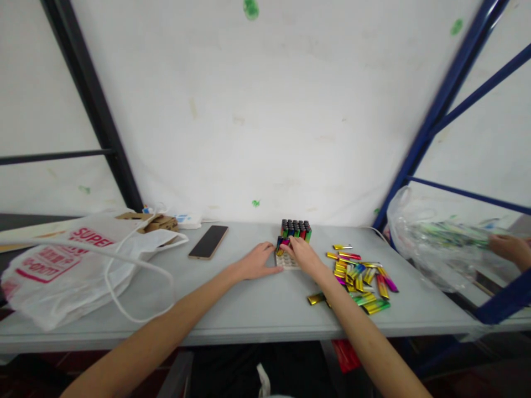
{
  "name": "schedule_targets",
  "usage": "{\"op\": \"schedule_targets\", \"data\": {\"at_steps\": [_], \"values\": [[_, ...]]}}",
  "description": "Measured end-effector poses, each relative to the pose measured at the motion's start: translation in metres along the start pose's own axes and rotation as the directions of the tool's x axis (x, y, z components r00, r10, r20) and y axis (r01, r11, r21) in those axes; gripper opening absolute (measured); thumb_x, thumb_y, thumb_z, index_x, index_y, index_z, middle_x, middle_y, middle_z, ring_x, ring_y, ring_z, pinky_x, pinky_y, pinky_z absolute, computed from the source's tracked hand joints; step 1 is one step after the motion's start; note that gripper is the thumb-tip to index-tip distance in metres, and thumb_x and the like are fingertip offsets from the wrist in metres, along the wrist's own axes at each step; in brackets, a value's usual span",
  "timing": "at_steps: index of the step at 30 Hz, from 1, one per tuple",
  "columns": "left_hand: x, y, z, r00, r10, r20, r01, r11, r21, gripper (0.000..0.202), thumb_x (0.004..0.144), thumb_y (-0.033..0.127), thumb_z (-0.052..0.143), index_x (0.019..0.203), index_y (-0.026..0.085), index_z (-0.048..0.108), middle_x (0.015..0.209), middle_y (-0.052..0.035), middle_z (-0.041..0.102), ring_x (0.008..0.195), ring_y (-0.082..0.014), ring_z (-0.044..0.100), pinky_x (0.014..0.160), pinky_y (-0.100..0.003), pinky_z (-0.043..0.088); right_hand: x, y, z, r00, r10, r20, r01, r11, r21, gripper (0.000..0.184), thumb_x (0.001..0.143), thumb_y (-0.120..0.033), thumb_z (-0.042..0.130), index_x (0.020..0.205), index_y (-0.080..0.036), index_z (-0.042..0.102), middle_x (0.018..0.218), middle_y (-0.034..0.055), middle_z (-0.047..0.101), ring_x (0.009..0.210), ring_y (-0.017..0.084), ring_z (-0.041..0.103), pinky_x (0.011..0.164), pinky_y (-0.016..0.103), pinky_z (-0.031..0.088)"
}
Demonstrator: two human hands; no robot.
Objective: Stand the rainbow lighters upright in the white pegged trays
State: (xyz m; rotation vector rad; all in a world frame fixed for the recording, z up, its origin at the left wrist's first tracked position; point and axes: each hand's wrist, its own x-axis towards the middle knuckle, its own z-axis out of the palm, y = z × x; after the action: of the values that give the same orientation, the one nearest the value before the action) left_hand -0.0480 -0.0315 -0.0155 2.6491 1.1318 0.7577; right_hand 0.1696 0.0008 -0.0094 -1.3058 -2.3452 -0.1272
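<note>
A pale tray with rows of holes (287, 261) lies on the table between my hands. Lighters with black tops (296, 228) stand upright in several close rows at its back. My left hand (258, 261) grips the tray's left side, thumb at the front corner and fingers farther back. My right hand (305, 255) reaches over the tray from the right. Its fingers are closed at a shiny purple-and-blue lighter (284, 242) in the front part; the fingertips are partly hidden. Right of this hand lies a loose pile of shiny gold, green, red and purple lighters (359, 276).
A dark phone (209, 241) lies to the left. Beyond it are a white plastic bag (83, 265) with a white cable across it and a cardboard piece (160, 222). At right, another person's hand (510, 249) is at a clear plastic bag (431, 243), behind a blue metal frame (431, 121).
</note>
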Motion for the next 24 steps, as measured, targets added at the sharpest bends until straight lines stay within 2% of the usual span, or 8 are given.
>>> {"op": "schedule_targets", "data": {"at_steps": [4,9,13,17,24], "values": [[0.000,-0.001,0.001,1.000,-0.003,-0.004,0.003,1.000,-0.005,0.054,0.093,0.060,0.069,0.127,0.018,0.063,0.125,-0.0150,0.064,0.119,-0.0339,0.061,0.109,-0.048,0.048,0.002,-0.004,-0.001,0.999,-0.051,0.018,0.051,0.999,0.015,0.031,0.109,-0.041,0.051,0.115,-0.013,0.064,0.110,0.0177,0.073,0.106,0.028,0.070,0.092,0.036,0.052],[0.000,-0.002,0.002,1.000,0.005,-0.002,-0.005,1.000,-0.028,0.053,0.092,0.057,0.070,0.127,0.018,0.063,0.125,-0.0148,0.064,0.119,-0.0333,0.061,0.110,-0.048,0.048,0.003,-0.007,-0.006,0.996,-0.066,0.061,0.070,0.995,-0.070,0.037,0.109,-0.043,0.047,0.116,-0.012,0.066,0.109,0.0189,0.073,0.102,0.029,0.070,0.090,0.037,0.051],[0.000,-0.002,0.001,1.000,-0.005,-0.001,0.005,1.000,-0.031,0.052,0.092,0.054,0.072,0.129,0.019,0.062,0.127,-0.0151,0.064,0.120,-0.0336,0.061,0.110,-0.049,0.048,0.003,-0.008,-0.008,0.985,-0.118,0.128,0.131,0.986,-0.102,0.032,0.107,-0.040,0.054,0.117,-0.013,0.068,0.110,0.0183,0.074,0.104,0.030,0.070,0.088,0.035,0.050],[0.000,-0.003,0.002,1.000,0.007,-0.021,-0.008,0.998,-0.059,0.055,0.091,0.054,0.074,0.134,0.022,0.060,0.137,-0.0145,0.062,0.127,-0.0348,0.058,0.114,-0.051,0.045,0.002,-0.007,-0.011,0.970,-0.130,0.208,0.148,0.986,-0.075,0.027,0.106,-0.037,0.057,0.108,-0.015,0.072,0.105,0.0159,0.075,0.096,0.027,0.071,0.082,0.031,0.049],[0.000,-0.003,0.001,1.000,0.002,-0.009,-0.003,0.999,-0.053,0.059,0.091,0.056,0.072,0.136,0.021,0.059,0.137,-0.0155,0.062,0.127,-0.0349,0.058,0.115,-0.051,0.045,-0.001,0.000,-0.014,0.977,-0.136,0.163,0.122,0.988,0.093,0.023,0.103,-0.035,0.063,0.099,-0.015,0.074,0.097,0.0115,0.073,0.090,0.022,0.068,0.079,0.029,0.047]]}}
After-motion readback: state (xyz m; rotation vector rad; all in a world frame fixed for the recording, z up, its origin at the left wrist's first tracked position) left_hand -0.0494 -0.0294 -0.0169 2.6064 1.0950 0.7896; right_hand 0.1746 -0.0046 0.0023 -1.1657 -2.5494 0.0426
